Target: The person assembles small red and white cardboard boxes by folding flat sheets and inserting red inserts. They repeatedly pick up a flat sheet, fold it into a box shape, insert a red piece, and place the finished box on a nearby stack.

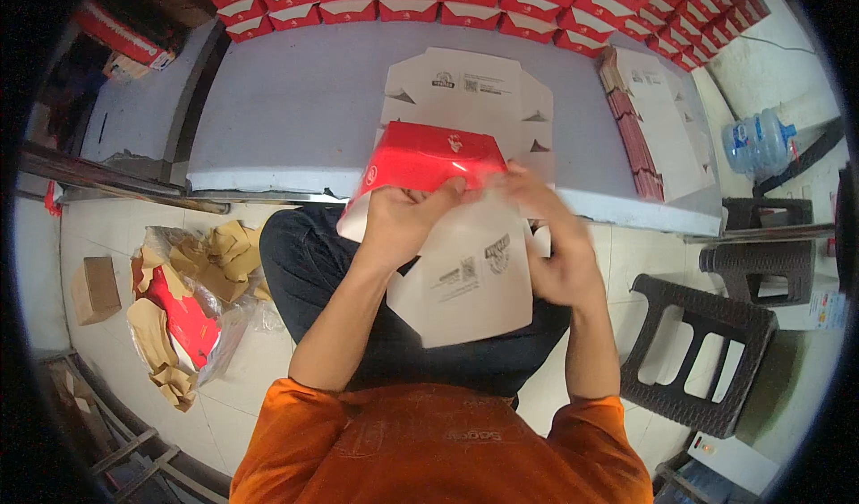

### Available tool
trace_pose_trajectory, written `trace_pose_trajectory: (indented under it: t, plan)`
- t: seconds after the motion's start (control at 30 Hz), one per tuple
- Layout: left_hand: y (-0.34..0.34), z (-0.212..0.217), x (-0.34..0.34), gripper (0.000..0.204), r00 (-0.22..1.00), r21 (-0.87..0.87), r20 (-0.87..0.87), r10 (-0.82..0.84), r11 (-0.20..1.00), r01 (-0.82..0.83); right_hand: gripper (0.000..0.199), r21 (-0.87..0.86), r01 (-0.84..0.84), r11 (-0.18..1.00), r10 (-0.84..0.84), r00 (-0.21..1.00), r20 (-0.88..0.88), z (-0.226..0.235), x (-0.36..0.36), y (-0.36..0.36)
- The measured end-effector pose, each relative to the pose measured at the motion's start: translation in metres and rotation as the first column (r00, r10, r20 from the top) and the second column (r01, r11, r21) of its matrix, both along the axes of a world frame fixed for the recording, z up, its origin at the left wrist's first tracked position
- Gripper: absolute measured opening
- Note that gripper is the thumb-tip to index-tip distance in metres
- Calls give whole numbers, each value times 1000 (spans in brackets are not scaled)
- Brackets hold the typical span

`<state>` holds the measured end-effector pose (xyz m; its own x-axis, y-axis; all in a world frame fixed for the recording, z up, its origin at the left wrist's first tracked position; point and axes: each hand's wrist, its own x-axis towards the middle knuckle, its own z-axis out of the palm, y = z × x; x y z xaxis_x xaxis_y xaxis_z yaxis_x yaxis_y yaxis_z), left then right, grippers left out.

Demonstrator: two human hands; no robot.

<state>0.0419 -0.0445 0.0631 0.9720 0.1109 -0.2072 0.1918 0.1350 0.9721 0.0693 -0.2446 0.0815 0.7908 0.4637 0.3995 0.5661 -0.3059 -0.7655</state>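
The left hand (398, 222) holds the box (434, 150) by its near side, thumb pressed on the card where the red front meets the white panel (465, 280), the other fingers mostly hidden. The box sits above the lap and the near edge of the tabletop (286, 115), ahead of the left hand, its long axis running left to right with the right end a little lower. The white panel hangs toward the body, between the 2 forearms. Beyond the box, a flat blank (483, 92) lies on the tabletop.

The right hand (555, 244) is nearer the box's right end, which lies to its left; its fingers reach that corner, but blur means I cannot tell whether they pinch it. Farther right, a stack (667, 119) rests on the tabletop, well apart from this hand.
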Motion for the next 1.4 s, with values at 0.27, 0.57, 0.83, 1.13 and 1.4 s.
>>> trace_pose_trajectory:
  t: [0.27,0.57,0.83,1.13,1.4]
  plan:
    - [20,-15,-28,42,745,519,257,-615,739,430,91,-443,-306,843,321,946,-42,33,-4,26]
    - [100,-20,-74,119,883,-632,458,-105,660,406,38,330,483,811,-95,665,-741,-41,-34,7]
    - [26,9,-53,102,847,-262,413,-336,846,464,47,100,69,993,-103,917,385,7,-45,48]
    - [33,4,-52,114,793,-84,361,-491,829,552,70,250,67,966,-109,981,158,-18,-61,43]
    - [56,-23,-29,100,734,-661,671,109,537,524,55,315,52,948,165,765,-623,-39,-55,19]
